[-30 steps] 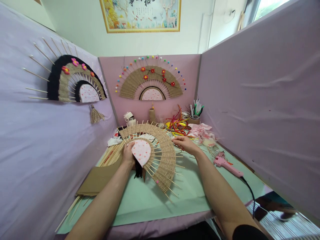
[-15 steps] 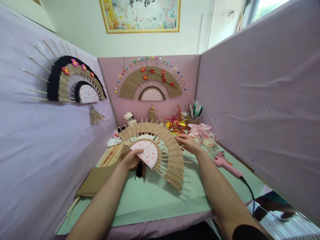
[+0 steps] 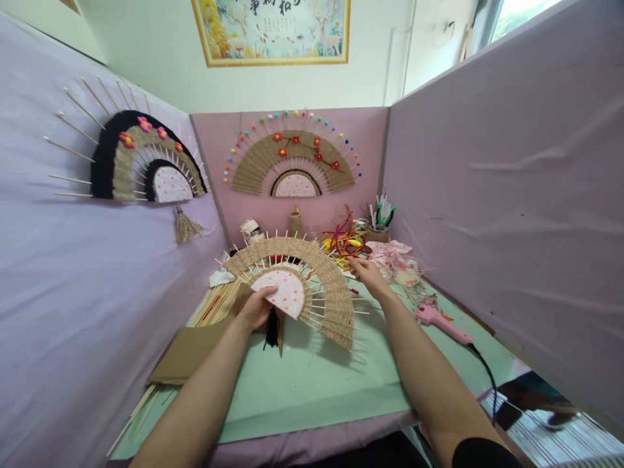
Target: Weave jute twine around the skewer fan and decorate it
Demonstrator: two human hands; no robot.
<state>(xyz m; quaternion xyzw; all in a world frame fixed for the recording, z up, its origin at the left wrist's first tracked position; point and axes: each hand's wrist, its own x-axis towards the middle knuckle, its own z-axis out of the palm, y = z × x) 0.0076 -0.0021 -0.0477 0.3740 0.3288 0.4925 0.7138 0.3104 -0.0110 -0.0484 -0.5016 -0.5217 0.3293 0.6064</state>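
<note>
Pale wall [image 3: 146, 45] across the top, gold-framed picture [image 3: 273, 32] at upper centre, bright window [image 3: 521, 16] at upper right, lilac partitions [image 3: 487, 182] at left and right, pink panel [image 3: 270, 211] between, green-topped table [image 3: 312, 387] at lower centre

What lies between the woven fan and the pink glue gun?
In the head view, the right forearm crosses between the woven fan and pink glue gun, over green tabletop.

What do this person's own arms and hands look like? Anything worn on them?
The left hand and right hand wear no gloves. The left forearm and right forearm are bare, with no watch or bracelet showing. A black sleeve shows on the right arm; no left sleeve is in view.
</note>
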